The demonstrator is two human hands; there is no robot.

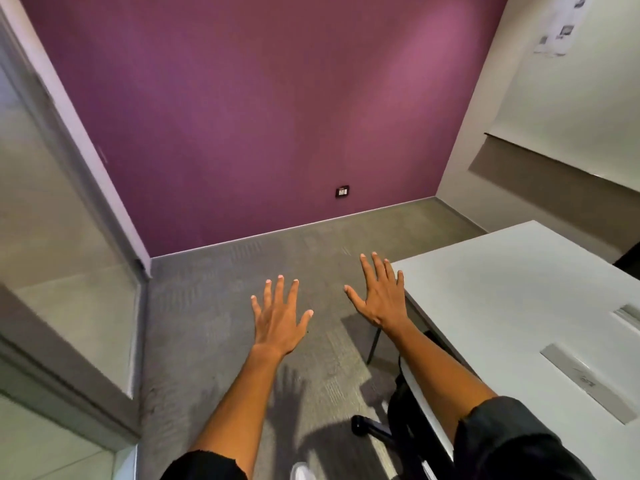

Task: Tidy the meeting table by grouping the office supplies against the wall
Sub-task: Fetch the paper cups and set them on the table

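Note:
My left hand [278,315] is stretched out over the grey carpet, fingers spread and straight, holding nothing. My right hand [379,292] is spread the same way, palm down, just left of the near corner of the white meeting table [512,289]. Neither hand touches anything. No office supplies show on the visible part of the table. Two grey cable-port covers [588,381] are set into the tabletop at the right.
A purple wall [259,116] with a dark socket plate [342,191] faces me. A glass partition [59,220] runs along the left. A black office chair [405,420] stands by the table under my right arm. A whiteboard [571,109] hangs on the right wall.

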